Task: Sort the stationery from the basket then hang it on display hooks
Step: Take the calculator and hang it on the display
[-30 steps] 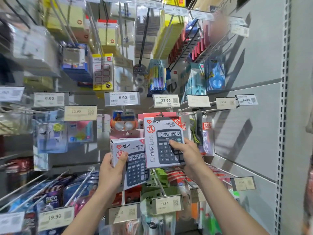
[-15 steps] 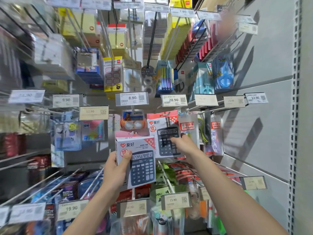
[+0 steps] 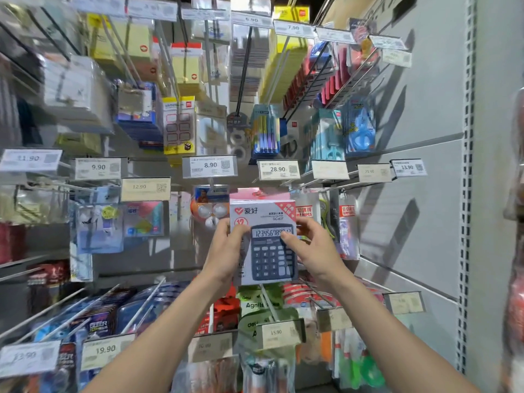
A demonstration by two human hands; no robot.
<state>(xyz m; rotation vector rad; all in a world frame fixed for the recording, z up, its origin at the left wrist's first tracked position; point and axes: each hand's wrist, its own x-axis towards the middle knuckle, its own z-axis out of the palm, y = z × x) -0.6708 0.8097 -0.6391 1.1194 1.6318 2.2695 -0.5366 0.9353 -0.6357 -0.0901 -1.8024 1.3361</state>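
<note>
— What changed?
— The calculator box (image 3: 262, 242), held lower-left of the 28.90 price tag (image 3: 278, 169) a moment ago, now sits straight below it. The left hand (image 3: 226, 251) and right hand (image 3: 314, 251) each grip a side edge, pinching it.
— Meaning?
— Hanging comes next, I'd judge.

Light: bright, from overhead.
Shadows: long diagonal streaks on the right wall panel (image 3: 425, 222).
Focus: calculator box (image 3: 266, 259) sharp at centre.
Blur: left and near edges smeared.
Distortion: edges bowed.
</note>
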